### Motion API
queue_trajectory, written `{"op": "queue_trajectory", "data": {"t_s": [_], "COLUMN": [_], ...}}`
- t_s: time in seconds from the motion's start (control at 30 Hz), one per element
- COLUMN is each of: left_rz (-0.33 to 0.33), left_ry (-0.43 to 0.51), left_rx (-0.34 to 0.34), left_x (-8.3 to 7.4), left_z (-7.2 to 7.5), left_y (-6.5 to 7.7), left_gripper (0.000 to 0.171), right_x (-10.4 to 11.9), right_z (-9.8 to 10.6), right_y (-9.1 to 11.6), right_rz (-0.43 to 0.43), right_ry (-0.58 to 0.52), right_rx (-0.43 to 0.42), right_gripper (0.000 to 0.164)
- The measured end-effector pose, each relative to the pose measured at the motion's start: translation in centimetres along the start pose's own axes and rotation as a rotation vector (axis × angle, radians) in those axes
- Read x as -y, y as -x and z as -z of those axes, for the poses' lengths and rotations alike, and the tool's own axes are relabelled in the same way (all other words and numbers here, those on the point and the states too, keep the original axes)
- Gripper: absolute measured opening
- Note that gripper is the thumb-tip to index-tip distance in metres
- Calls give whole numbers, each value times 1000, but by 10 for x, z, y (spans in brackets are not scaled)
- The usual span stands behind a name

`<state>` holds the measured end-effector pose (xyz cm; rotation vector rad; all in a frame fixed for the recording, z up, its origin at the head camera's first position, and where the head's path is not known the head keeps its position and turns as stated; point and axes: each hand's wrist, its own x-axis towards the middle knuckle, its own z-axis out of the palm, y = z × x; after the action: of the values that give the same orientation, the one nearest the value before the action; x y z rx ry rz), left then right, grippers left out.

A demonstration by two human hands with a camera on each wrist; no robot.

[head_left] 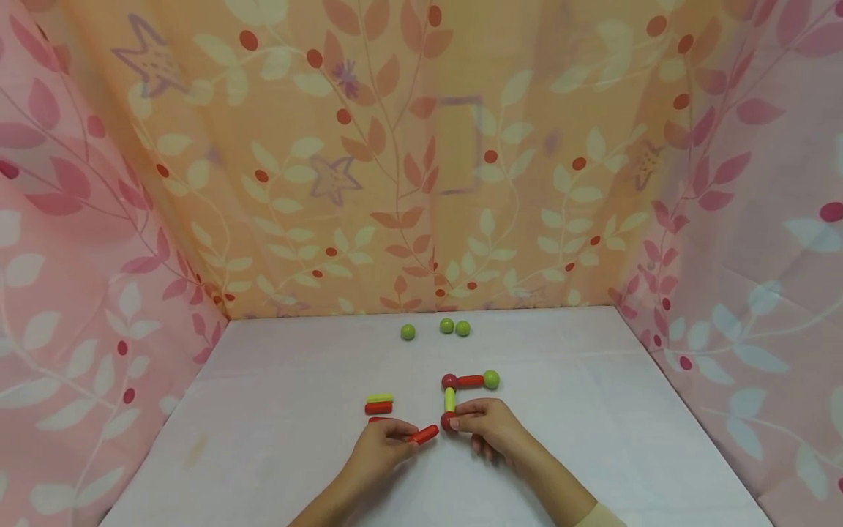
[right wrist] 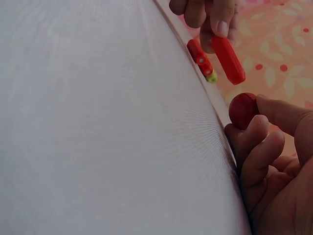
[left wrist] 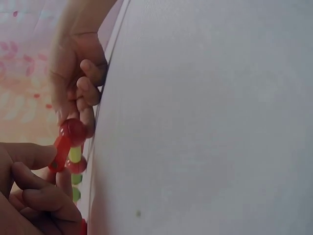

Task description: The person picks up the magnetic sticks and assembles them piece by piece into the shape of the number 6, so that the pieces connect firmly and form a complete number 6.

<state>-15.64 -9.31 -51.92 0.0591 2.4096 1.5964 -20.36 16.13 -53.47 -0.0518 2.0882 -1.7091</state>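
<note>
White tabletop [head_left: 276, 410] amid floral curtains [head_left: 520, 219]

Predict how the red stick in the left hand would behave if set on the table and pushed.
The red stick is probably stiff: it juts straight out from the left hand. It seems light, since a pinch holds it up. Its sides look flat-faced in the right wrist view, so it may slide rather than roll on the white table.

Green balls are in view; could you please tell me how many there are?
4: a lone green ball near the back of the table, a close pair to its right, and another green ball at the right end of a red stick.
</note>
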Motion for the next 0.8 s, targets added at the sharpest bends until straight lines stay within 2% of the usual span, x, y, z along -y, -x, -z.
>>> {"op": "queue_trajectory", "data": {"t_s": [0.1, 0.33, 0.5, 0.63, 0.8], "left_rz": [15, -4, 25, 79, 188], "left_ry": [11, 33, 23, 32, 68], "left_rx": [-8, -14, -7, 32, 89], "left_x": [-1, 0, -4, -8, -12], "left_z": [-4, -9, -12, -13, -17], "left_y": [-1, -4, -5, -5, -4], "left_gripper": [21, 20, 18, 17, 19], "right_x": [0, 2, 3, 4, 5], "right_z": [0, -2, -2, -4, -6], "right_y": [0, 0, -1, 0, 2], "right_rz": [1, 3, 9, 7, 0], "right_ry": [4, 19, 10, 12, 27], "right_rx": [-2, -12, -21, -39, -52], "right_gripper": [50, 48, 47, 48, 46]}}
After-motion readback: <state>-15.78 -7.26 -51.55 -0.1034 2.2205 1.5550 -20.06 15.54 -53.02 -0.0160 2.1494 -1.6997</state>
